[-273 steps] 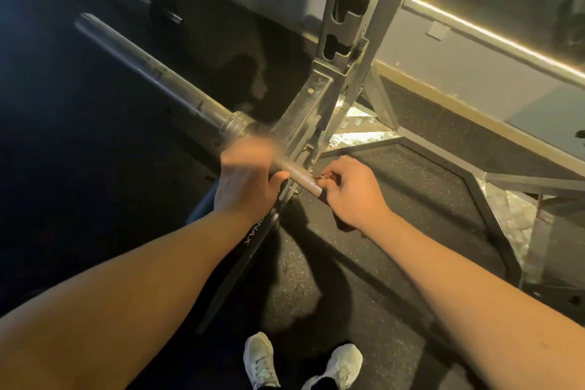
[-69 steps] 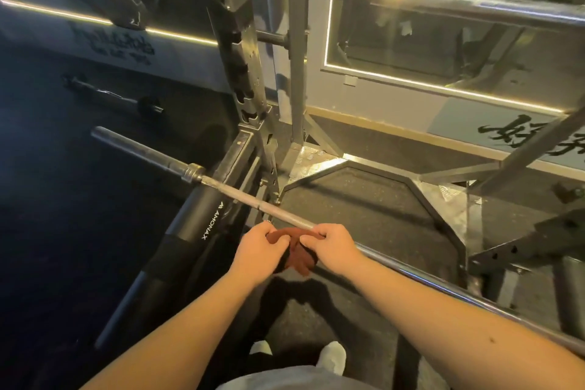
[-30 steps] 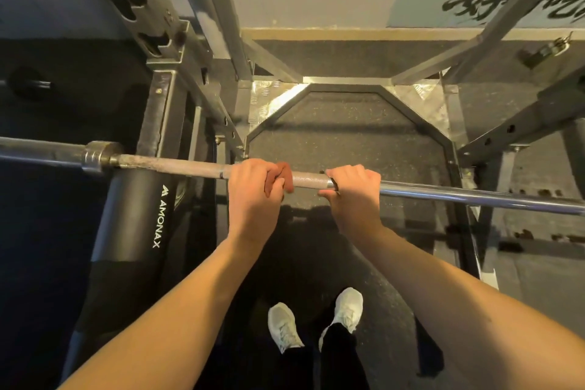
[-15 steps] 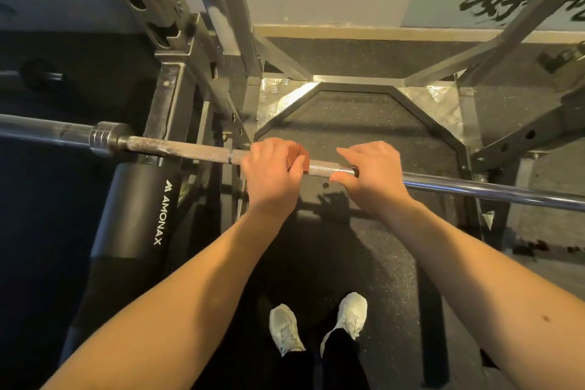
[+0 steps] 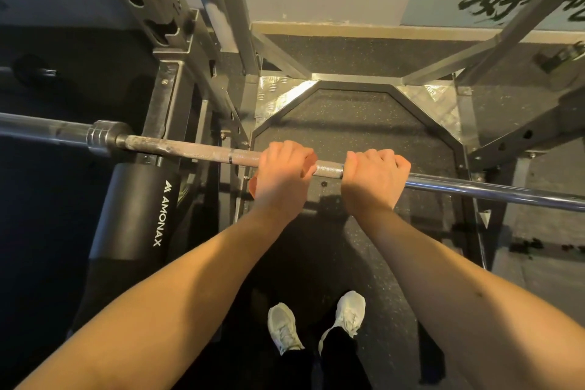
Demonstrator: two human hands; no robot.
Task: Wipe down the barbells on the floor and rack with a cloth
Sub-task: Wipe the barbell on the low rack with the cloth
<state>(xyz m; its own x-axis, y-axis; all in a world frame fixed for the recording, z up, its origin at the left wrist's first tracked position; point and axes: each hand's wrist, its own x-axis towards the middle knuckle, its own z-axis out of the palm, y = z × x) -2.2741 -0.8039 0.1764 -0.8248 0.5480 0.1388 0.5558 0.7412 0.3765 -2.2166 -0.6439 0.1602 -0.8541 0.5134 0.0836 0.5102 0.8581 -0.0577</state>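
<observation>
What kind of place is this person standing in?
Most likely a gym's weight area. A long knurled steel barbell runs through a grey steel rack with notched uprights, the black speckled rubber floor looks like gym matting, and a black cylindrical pad printed AMONAX sits beside the rack.

The barbell (image 5: 190, 152) lies across the rack (image 5: 164, 25), running from left to right. The left hand (image 5: 281, 177) is curled over the bar, and a reddish cloth (image 5: 252, 187) is pressed under its palm; only small edges of the cloth show. The right hand (image 5: 372, 177) grips the bare bar just beside the left one, not touching it. A black pad (image 5: 139, 209) marked AMONAX stands below the bar on the left. Two white shoes (image 5: 285, 329) stand on the dark speckled floor (image 5: 348, 123).
</observation>
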